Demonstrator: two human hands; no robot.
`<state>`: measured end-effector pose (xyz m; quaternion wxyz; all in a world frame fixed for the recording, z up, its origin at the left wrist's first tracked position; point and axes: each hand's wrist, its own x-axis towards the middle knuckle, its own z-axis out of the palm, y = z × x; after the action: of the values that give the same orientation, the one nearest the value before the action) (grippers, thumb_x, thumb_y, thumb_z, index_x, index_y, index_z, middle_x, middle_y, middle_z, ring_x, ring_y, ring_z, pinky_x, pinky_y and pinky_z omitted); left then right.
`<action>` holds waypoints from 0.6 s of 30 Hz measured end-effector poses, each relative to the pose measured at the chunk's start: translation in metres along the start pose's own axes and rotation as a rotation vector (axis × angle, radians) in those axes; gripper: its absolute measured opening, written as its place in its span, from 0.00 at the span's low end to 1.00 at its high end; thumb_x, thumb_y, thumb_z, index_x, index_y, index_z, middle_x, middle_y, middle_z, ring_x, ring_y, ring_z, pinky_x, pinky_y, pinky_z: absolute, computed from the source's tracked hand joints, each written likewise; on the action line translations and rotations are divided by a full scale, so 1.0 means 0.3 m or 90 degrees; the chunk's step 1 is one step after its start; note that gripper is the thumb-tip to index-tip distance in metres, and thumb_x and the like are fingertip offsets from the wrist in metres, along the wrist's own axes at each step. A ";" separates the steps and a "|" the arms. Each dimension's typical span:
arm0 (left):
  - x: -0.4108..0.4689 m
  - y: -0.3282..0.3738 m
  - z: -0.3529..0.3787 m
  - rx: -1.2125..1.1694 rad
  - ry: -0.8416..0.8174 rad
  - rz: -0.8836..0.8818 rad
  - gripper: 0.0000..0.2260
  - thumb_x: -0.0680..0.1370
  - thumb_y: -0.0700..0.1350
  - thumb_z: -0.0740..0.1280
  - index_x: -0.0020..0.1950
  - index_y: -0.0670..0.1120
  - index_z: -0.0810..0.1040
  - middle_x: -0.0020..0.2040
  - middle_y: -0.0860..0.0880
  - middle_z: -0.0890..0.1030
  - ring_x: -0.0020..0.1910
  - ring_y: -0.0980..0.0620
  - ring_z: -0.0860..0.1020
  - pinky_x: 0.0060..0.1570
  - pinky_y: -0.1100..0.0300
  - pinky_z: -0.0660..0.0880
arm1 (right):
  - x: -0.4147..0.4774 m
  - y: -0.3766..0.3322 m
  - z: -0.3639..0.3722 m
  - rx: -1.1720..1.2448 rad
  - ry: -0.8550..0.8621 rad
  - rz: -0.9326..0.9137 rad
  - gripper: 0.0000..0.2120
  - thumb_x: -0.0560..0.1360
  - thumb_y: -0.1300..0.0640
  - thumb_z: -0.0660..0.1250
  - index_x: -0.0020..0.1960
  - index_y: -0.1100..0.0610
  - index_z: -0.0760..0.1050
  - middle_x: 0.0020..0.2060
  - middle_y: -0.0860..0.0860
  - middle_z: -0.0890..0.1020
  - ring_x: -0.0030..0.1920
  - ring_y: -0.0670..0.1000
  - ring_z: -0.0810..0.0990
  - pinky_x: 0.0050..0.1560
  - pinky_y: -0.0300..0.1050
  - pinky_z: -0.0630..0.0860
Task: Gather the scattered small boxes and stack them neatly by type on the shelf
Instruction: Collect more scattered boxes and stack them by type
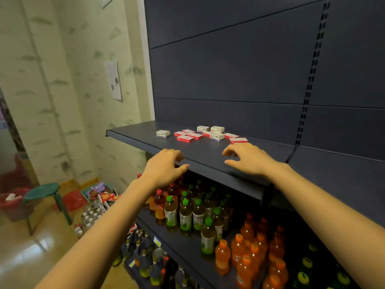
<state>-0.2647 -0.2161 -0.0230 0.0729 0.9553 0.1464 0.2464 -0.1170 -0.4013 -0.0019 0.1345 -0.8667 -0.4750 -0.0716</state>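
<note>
Small boxes lie scattered on the dark shelf (pixel 135 134). One white box (pixel 163 133) sits apart on the left. Several flat red boxes (pixel 185 138) are spread through the middle, and more white boxes (pixel 217 136) cluster behind them, with a red box (pixel 238 140) at the right end. My left hand (pixel 166 165) hovers at the shelf's front edge with loosely curled fingers and holds nothing. My right hand (pixel 248 158) is over the shelf just in front of the rightmost red box, fingers relaxed and empty.
Below the shelf stand rows of green-capped tea bottles (pixel 185 215) and orange drink bottles (pixel 250 247). A green stool (pixel 42 191), red baskets and snack packs lie on the floor at the left. The dark back panel (pixel 239 69) rises behind the boxes.
</note>
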 end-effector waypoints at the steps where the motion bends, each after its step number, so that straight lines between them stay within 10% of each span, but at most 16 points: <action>1: 0.025 -0.027 0.014 -0.004 -0.002 0.002 0.18 0.76 0.55 0.62 0.60 0.46 0.75 0.57 0.48 0.79 0.54 0.52 0.75 0.51 0.57 0.74 | 0.045 0.002 0.011 -0.001 0.003 0.000 0.16 0.77 0.49 0.61 0.63 0.51 0.71 0.62 0.50 0.76 0.60 0.50 0.74 0.58 0.49 0.74; 18: 0.641 -0.406 0.200 -0.018 -0.125 0.028 0.18 0.76 0.47 0.65 0.66 0.45 0.71 0.65 0.46 0.74 0.63 0.48 0.72 0.64 0.52 0.70 | 0.727 0.103 0.130 -0.052 -0.005 0.047 0.14 0.78 0.51 0.58 0.63 0.51 0.72 0.63 0.50 0.75 0.60 0.53 0.74 0.58 0.52 0.74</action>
<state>-0.1041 -0.0442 -0.0145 0.0947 0.9768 0.1138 0.1549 0.0265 -0.2300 0.0108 0.0999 -0.8886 -0.4399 -0.0822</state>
